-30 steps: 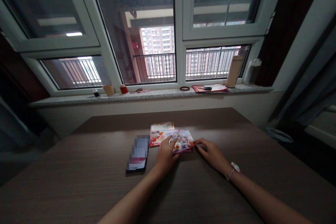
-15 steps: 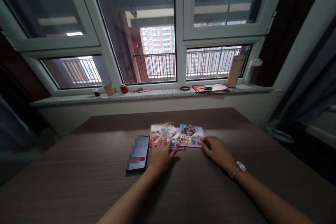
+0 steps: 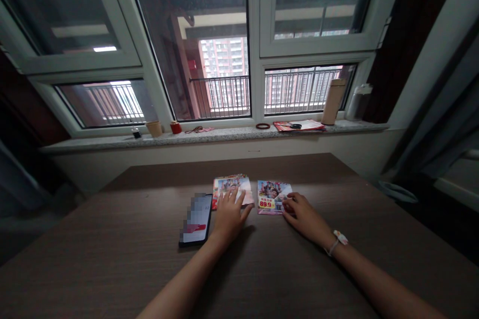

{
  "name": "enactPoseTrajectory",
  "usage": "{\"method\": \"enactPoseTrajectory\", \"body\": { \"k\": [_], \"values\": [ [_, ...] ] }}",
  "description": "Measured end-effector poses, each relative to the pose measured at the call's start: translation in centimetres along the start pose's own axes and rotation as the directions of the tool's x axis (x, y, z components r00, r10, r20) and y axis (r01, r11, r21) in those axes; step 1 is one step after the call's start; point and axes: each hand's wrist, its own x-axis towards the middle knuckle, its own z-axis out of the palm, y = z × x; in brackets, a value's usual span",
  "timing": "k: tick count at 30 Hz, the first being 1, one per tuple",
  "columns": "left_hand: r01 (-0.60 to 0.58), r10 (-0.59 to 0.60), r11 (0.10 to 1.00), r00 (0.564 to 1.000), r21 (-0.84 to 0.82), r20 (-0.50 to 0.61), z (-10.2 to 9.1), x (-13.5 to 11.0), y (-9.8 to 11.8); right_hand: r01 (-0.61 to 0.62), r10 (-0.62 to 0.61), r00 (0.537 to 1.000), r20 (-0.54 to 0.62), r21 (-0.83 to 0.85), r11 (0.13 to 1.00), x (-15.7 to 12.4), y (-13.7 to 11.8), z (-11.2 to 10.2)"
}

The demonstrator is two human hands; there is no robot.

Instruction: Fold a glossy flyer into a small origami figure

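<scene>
My left hand [image 3: 229, 213] lies with its fingers spread on a small stack of colourful printed flyers [image 3: 245, 195], covering part of the top sheet's picture. To the right, apart from the stack, a single flyer [image 3: 266, 204] with a large "89.9" price lies flat on the table. The right edge of that flyer is under the bent fingers of my right hand [image 3: 302, 215]; its thumb and fingertips rest on the paper, slightly apart. A smartphone [image 3: 196, 219] with a lit, partly blurred screen sits just left of my left hand.
The brown table [image 3: 149, 279] reaches towards a stone windowsill [image 3: 224, 134]. On the sill stand a paper cup [image 3: 153, 128], a red spool-like item [image 3: 175, 127], a dark ring [image 3: 262, 126], papers [image 3: 312, 125] with scissors [image 3: 295, 125] on them, and a tan flask [image 3: 334, 102].
A flyer that stuck out between the two hands now lies squared on the left stack. The right flyer has shifted slightly towards me, and a gap of table shows between them.
</scene>
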Motion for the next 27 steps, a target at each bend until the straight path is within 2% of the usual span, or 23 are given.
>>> {"method": "enactPoseTrajectory", "body": {
  "k": [2, 4, 7, 11, 16, 22, 27],
  "values": [
    [-0.034, 0.035, 0.999, 0.999, -0.025, 0.042, -0.1, -0.2, 0.4, 0.013, -0.014, 1.000, 0.019, 0.030, 0.999, 0.0, -0.1, 0.0],
    [0.003, -0.002, 1.000, 0.997, -0.009, 0.082, 0.1, -0.4, 0.6, 0.020, -0.022, 0.999, 0.037, 0.040, 0.999, 0.0, -0.2, -0.1],
    [0.061, -0.062, 0.998, 0.995, 0.018, 0.076, 0.4, -0.4, 0.2, 0.034, -0.035, 0.998, 0.053, 0.029, 0.999, 0.0, -0.3, -0.4],
    [0.077, -0.082, 0.995, 0.994, 0.056, 0.078, 0.5, -0.2, -0.5, 0.045, -0.044, 0.996, 0.082, -0.004, 0.999, 0.0, -0.5, -0.5],
    [0.032, -0.031, 0.999, 0.996, -0.011, 0.087, 0.6, -0.1, -0.6, 0.030, -0.026, 0.997, 0.075, -0.057, 0.998, -0.2, -0.9, -0.3],
    [0.035, -0.031, 0.999, 0.995, -0.036, 0.099, 0.3, 0.1, -0.4, 0.037, -0.032, 0.998, 0.063, -0.090, 0.995, -0.2, -1.0, 0.0],
    [-0.095, 0.097, 0.994, 0.994, -0.057, 0.043, -1.2, 0.4, 1.6, 0.088, -0.088, 0.996, 0.009, -0.090, 0.992, 0.7, -1.0, -0.4]
  ]
}}
